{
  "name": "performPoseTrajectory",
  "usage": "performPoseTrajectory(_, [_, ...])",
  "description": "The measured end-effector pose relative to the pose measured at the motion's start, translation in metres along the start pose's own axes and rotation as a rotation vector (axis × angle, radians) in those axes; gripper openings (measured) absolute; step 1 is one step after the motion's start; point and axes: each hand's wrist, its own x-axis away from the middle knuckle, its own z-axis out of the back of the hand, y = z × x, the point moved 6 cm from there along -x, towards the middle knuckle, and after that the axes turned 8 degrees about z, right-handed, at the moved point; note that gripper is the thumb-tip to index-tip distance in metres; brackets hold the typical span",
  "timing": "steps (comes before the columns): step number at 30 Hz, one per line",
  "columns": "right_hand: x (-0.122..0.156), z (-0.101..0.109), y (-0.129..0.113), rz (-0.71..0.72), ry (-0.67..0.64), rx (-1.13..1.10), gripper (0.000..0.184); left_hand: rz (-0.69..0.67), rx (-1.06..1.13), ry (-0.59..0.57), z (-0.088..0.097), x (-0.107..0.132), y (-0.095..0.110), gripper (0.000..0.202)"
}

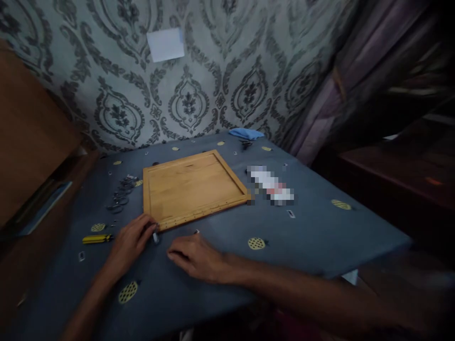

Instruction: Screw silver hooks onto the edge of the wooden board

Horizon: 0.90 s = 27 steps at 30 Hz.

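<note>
A shallow wooden tray-like panel with a raised rim (192,217) lies on the table, a row of small dark dots along its near edge. My left hand (132,239) is at the panel's near-left corner, thumb and fingers pinched together; what they hold is too small to make out. A small pale piece (155,237) shows just beneath those fingertips. To the right, my right hand (197,258) rests on the cloth in front of the near edge, apart from the panel. Its fingers are curled in, and anything inside is hidden. A yellow-and-black handled tool (97,239) lies left of my left hand.
Several dark metal pieces (121,195) lie left of the panel. A blurred-out whitish item (270,184) lies to its right, and a blue cloth (246,134) at the back. The table wears a blue-grey cloth (302,246). A brown box-like object (31,137) stands at left.
</note>
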Motion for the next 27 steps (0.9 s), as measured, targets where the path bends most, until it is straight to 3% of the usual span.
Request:
performPoseTrajectory(7, [0.0, 0.002, -0.002, 0.018, -0.026, 0.04, 0.016, 0.039, -0.038, -0.014, 0.003, -0.004, -0.003, 0.04])
performPoseTrajectory(18, [-0.004, 0.003, 0.002, -0.039, -0.023, 0.018, 0.031, 0.072, 0.012, 0.082, 0.003, -0.005, -0.025, 0.043])
performPoseTrajectory(24, [-0.014, 0.001, 0.007, -0.074, 0.026, 0.047, 0.038, -0.005, -0.014, 0.058, 0.0, -0.004, -0.005, 0.03])
performPoseTrajectory(27, [-0.019, -0.004, 0.009, -0.077, 0.014, 0.061, 0.044, 0.019, -0.073, 0.072, -0.001, -0.004, -0.005, 0.025])
